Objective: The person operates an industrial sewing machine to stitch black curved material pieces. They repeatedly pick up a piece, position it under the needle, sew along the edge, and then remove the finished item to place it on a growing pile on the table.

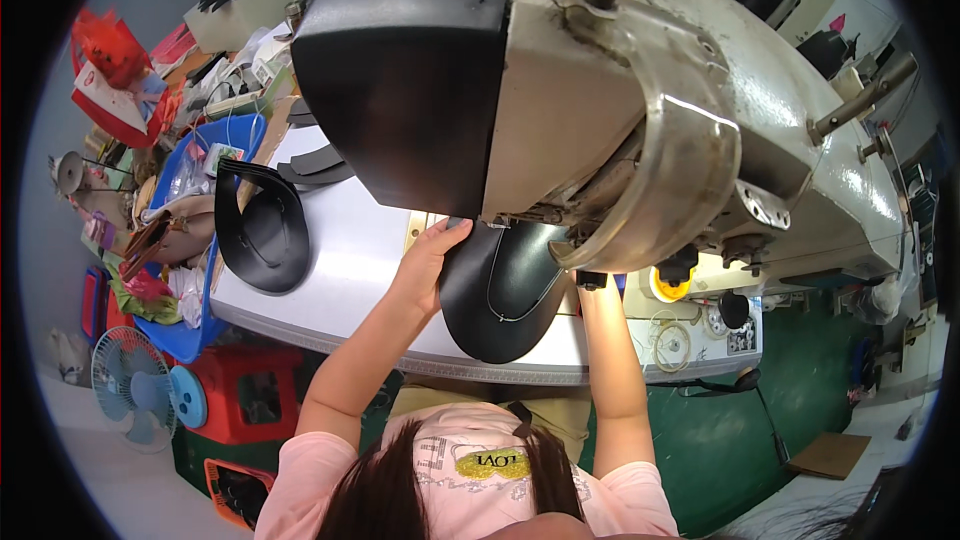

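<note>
A black leather-like piece [500, 340] with a rounded near end lies under the head of a sewing machine [590, 80]. A pale U-shaped line of thread or stitching runs across it. My left hand [432, 258] is closed on the piece's left edge, thumb and fingers close to the machine's needle area. My right forearm reaches in along the piece's right side. The right hand is hidden behind the machine's clear curved guard [690, 160], so its fingers do not show. Farther left on the white table [350, 265] rests a similar black piece [265, 240], curled into a loop.
Left of the table stands a blue basket [195, 340] filled with bags and scraps. A red stool [225, 410] and a small blue fan [140, 385] are below it. Near the table's right end are a yellow-rimmed spool [670, 287] and bobbins [715, 320].
</note>
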Available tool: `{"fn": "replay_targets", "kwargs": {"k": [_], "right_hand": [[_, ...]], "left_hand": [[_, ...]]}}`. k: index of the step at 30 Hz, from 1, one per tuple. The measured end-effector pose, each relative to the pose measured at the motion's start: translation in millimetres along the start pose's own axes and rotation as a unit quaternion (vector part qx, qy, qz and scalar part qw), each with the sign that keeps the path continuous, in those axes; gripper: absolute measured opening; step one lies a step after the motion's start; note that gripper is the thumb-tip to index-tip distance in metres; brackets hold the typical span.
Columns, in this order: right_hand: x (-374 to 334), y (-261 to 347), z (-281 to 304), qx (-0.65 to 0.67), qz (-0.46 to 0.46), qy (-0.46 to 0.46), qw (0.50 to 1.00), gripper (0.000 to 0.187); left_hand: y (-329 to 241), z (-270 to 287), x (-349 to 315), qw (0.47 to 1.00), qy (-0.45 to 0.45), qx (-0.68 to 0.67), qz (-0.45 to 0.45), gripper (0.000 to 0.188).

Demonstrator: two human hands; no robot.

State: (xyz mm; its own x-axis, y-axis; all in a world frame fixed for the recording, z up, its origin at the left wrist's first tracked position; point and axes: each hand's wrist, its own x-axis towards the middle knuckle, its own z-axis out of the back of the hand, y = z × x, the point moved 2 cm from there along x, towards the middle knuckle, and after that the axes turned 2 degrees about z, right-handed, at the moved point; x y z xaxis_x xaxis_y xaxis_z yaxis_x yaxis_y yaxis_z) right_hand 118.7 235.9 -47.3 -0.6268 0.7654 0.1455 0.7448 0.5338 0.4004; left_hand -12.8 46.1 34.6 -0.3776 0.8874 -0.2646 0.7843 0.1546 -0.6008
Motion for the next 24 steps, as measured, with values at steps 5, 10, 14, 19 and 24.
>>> {"fn": "replay_targets", "kwargs": {"k": [5,10,14,19,24], "right_hand": [[-34.0,2.7,26.4,-0.438,0.154,-0.143,0.874,0.036],[-63.0,26.5,-69.1,-0.641,0.380,0.022,0.666,0.034],[-58.1,27.0,-88.0,-0.704,0.417,0.130,0.561,0.021],[-44.5,19.2,-75.0,-0.882,0.268,0.066,0.383,0.004],[-34.4,27.2,-51.2,-0.792,0.294,0.053,0.533,0.021]], "left_hand": [[9.7,-8.9,-6.8,0.996,-0.034,0.018,-0.074,0.014],[15.7,-9.8,-12.0,0.995,-0.051,-0.024,-0.087,0.015],[15.4,-12.5,-9.4,0.996,-0.046,-0.003,-0.081,0.019],[14.3,-9.1,-6.3,0.991,-0.061,0.055,-0.107,0.023],[17.2,-13.4,-10.0,0.988,-0.079,0.029,-0.126,0.023]]}}
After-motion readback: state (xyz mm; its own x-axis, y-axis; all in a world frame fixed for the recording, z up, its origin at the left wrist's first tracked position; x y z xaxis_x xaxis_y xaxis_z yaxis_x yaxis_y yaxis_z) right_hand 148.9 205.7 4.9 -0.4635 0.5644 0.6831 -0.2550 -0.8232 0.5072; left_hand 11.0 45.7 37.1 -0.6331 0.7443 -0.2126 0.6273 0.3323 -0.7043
